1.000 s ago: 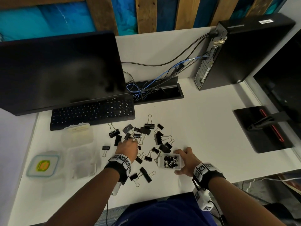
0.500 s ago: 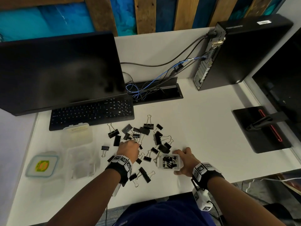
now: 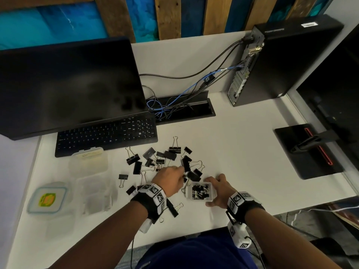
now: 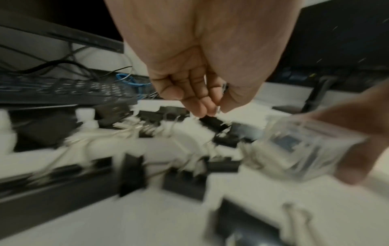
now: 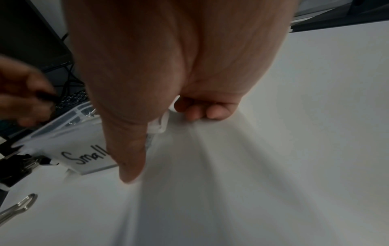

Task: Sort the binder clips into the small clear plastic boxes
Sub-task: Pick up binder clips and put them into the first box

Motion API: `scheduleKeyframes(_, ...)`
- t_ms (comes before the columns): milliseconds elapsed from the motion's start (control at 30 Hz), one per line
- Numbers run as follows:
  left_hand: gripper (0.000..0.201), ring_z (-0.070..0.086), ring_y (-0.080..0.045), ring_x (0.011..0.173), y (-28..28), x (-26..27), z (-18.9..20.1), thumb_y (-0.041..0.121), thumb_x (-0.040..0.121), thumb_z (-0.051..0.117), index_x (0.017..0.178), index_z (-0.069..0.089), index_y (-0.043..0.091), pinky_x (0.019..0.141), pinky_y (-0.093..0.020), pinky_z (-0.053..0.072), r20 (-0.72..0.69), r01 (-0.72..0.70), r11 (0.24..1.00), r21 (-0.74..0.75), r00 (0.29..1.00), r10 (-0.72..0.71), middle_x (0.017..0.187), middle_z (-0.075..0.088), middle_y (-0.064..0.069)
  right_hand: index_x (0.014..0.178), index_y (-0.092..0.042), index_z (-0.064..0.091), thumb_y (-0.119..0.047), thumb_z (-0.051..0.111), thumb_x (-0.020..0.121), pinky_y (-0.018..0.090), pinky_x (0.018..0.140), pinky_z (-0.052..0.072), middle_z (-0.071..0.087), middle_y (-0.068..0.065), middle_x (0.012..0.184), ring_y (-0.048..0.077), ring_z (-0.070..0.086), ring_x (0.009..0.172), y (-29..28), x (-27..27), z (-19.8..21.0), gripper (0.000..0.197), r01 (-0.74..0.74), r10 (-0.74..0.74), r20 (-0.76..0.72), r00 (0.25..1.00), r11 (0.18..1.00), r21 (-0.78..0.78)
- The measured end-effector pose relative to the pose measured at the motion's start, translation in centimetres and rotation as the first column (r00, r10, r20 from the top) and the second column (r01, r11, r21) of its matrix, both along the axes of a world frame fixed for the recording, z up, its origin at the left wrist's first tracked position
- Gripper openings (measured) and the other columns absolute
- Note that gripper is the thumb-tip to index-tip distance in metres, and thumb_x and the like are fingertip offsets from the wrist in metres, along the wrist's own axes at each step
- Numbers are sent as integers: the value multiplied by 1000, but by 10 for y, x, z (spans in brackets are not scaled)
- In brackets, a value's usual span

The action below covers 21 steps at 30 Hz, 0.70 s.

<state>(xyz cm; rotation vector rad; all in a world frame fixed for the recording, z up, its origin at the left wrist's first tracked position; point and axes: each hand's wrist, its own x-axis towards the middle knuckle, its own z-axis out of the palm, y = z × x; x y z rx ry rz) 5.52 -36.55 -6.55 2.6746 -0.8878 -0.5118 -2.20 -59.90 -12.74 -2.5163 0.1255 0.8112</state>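
Several black binder clips [image 3: 171, 155] of different sizes lie scattered on the white desk [image 3: 242, 152]. My left hand [image 3: 181, 170] hovers over the near side of the pile and pinches a small binder clip [image 4: 219, 109] between thumb and fingertips; the clip is mostly hidden. Just to its right, my right hand [image 3: 213, 191] grips a small clear plastic box [image 3: 201, 192], thumb on the near wall and fingers on the far wall. The box carries a label reading "Small" [image 5: 84, 156] and holds several small black clips.
More clear boxes [image 3: 95, 193] and a lidded container with a yellow-green label [image 3: 46, 199] stand at the left. A keyboard [image 3: 106, 134] and monitor [image 3: 68, 86] are behind the pile. A cable tray [image 3: 184, 107], a computer tower [image 3: 281, 61] and a monitor foot [image 3: 308, 150] lie beyond.
My left hand has moved right from the middle of the pile toward the box, carrying a small clip. The right hand and the box have stayed about where they were.
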Motion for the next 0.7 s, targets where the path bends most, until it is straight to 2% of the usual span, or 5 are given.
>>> scheduleKeyframes(233,25,59,-12,90,-29,-15,-4,45,91,57,107,61,27,81,-29,50,-229,53,997,-61,971,-66,101,63,7,134,-40,39,-42,85,64,38,95,51,26,-2,116,21,46,105,0,0,-1,83,0,0,2,1000,1000,3)
scheduleKeyframes(367,14,56,-12,88,3,3,-6,29,97,47,97,59,23,75,-24,46,-87,-178,980,-86,981,171,97,58,7,137,-39,38,-44,85,64,38,95,51,27,-2,117,21,49,107,-1,-1,-3,86,1,-1,16,1000,1000,13)
scheduleKeyframes(467,22,52,-13,102,45,28,-13,19,91,54,111,59,26,88,-29,47,65,-371,928,-21,926,372,114,53,6,137,-40,38,-45,85,64,38,94,52,27,-3,117,20,49,105,-1,-1,-4,87,-6,5,21,1000,1000,14)
scheduleKeyframes(600,54,43,-21,119,84,44,-25,22,86,61,136,44,33,98,-39,44,86,-356,894,272,934,346,132,43,0,136,-40,38,-46,84,64,38,94,51,27,-3,116,18,46,103,-2,0,-4,86,-16,16,19,1000,1000,17)
scheduleKeyframes(700,52,47,-22,117,88,43,-31,22,87,60,136,43,28,95,-37,47,37,-317,904,286,946,321,131,45,-2,135,-41,38,-45,84,63,37,93,51,28,-2,116,19,47,103,-3,0,-4,85,-15,15,19,1000,1000,26)
